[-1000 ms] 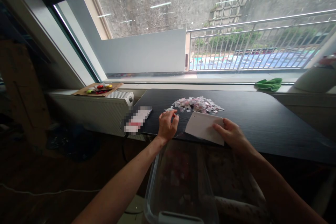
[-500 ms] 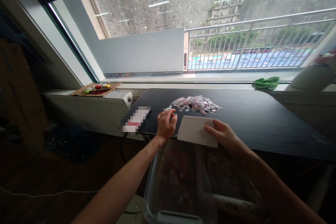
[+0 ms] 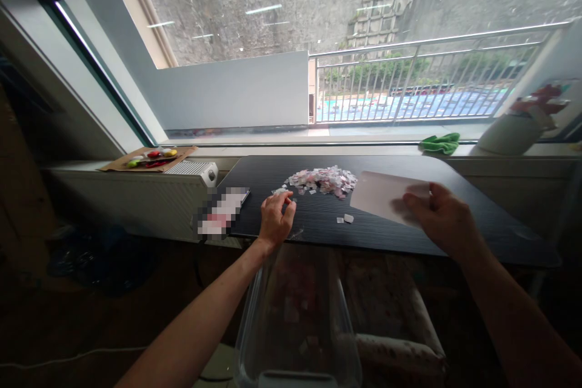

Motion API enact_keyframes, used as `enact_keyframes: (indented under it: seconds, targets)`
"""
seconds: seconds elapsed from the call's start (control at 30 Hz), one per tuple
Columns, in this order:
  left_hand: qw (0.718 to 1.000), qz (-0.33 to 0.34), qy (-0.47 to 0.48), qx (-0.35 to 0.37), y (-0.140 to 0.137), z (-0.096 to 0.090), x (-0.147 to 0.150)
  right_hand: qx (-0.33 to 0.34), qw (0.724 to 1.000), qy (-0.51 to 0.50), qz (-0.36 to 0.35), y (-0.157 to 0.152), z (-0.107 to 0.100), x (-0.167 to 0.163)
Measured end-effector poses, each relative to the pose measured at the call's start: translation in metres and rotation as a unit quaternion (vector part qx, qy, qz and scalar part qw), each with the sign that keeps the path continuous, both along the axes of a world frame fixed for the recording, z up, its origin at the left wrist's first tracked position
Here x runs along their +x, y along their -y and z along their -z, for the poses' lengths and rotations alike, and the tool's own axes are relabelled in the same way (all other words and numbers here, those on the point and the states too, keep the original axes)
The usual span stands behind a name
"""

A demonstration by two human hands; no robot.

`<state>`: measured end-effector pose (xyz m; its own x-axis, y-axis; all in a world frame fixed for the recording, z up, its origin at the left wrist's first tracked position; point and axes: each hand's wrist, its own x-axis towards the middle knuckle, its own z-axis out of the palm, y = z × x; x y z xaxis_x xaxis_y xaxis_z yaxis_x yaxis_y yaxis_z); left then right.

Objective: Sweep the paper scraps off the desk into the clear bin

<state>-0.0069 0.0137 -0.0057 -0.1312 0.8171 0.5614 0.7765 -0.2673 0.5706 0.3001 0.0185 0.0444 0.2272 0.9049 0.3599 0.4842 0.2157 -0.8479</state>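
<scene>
My right hand (image 3: 443, 215) pinches a flat white scraper (image 3: 384, 197) by its right end, thumb on the near face. It is raised and tilted over the table, just right of a heap of small pale pink and white paper-like pieces (image 3: 325, 180). At the table's near edge, my left hand (image 3: 276, 218) is loosely bent, with a gap between thumb and fingers. A few pieces (image 3: 280, 191) lie by its fingertips. Two loose pieces (image 3: 345, 219) rest between the hands. Below the edge stands a clear plastic bin (image 3: 297, 315) with some pieces inside.
The dark table (image 3: 409, 173) stands against the window sill. At its left corner lies a blurred-out flat object (image 3: 222, 212), beside a white radiator (image 3: 136, 194). A green cloth (image 3: 440, 143) and a white vase (image 3: 509, 133) are on the sill.
My right hand has lifted the scraper off the table edge and moved it right and away from me, exposing two loose pieces. The left hand stays by the edge; the view has shifted slightly.
</scene>
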Motion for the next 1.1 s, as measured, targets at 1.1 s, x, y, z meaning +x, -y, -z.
enact_keyframes:
  seconds: [1.1]
  targets:
    - [1.0,0.008,-0.003,0.005,-0.001,0.001,-0.003,-0.064,0.994,0.074,-0.049,-0.009,-0.016,0.006]
